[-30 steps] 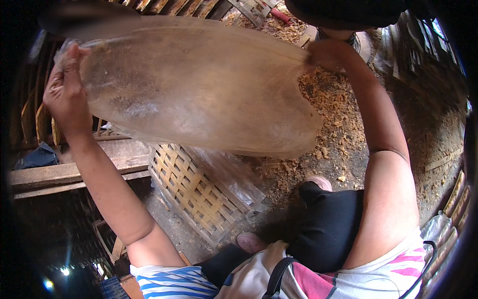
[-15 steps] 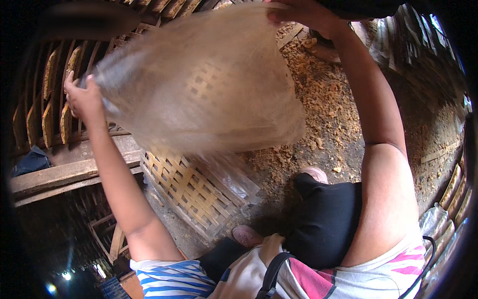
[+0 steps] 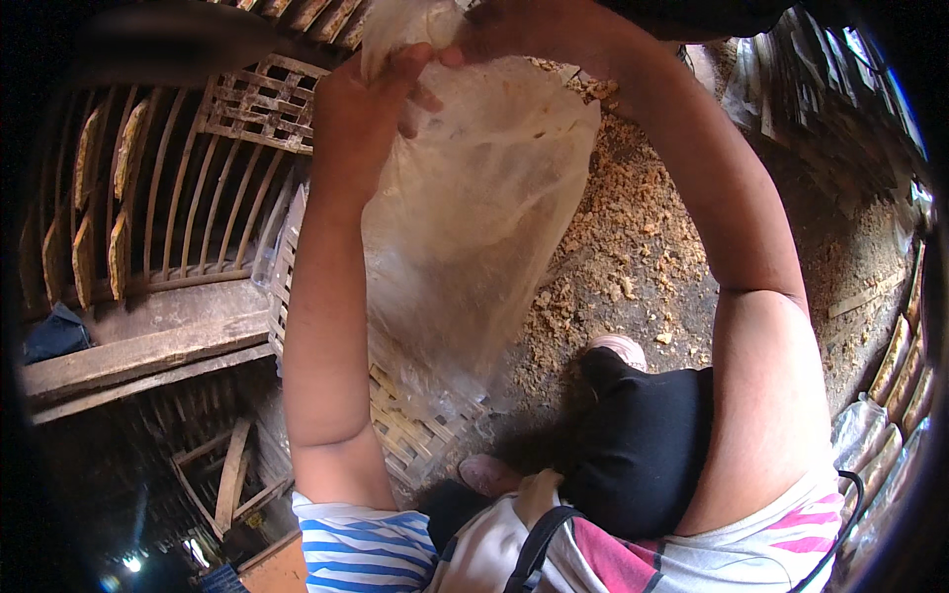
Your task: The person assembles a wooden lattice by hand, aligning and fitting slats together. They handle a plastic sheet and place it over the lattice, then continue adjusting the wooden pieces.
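One grip, of the left hand (image 3: 368, 119), is closed on a plastic sheet (image 3: 474, 188) hung partly over a woven panel (image 3: 397, 423); the closure of the right hand (image 3: 544, 35) cannot be told. Gathering seems the step in hand; a steady pinch is presumably needed next. The plastic sheet is creased, clouded, translucent.
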